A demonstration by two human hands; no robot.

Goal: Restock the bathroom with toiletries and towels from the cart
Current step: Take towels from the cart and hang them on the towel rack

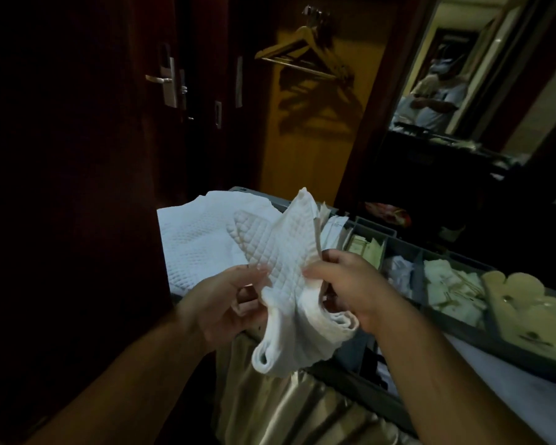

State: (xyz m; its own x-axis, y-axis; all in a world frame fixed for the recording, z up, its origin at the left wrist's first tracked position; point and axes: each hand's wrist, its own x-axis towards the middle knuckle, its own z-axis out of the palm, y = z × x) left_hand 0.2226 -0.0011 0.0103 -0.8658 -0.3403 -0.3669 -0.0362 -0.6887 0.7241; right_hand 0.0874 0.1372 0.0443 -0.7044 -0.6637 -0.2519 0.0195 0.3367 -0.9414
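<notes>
One white quilted cloth (286,268) is gripped by two hands, the left hand (225,303) and the right hand (350,293), above the cart (350,382). Behind it, one white towel pile (199,239) lies beside one compartmented tray (376,228). Farther back, wooden hangers (302,49) are hung, their count unclear.

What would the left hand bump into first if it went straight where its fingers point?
The left hand pinches the white waffle-weave towel, so that comes first; past it, probably the right hand.
</notes>
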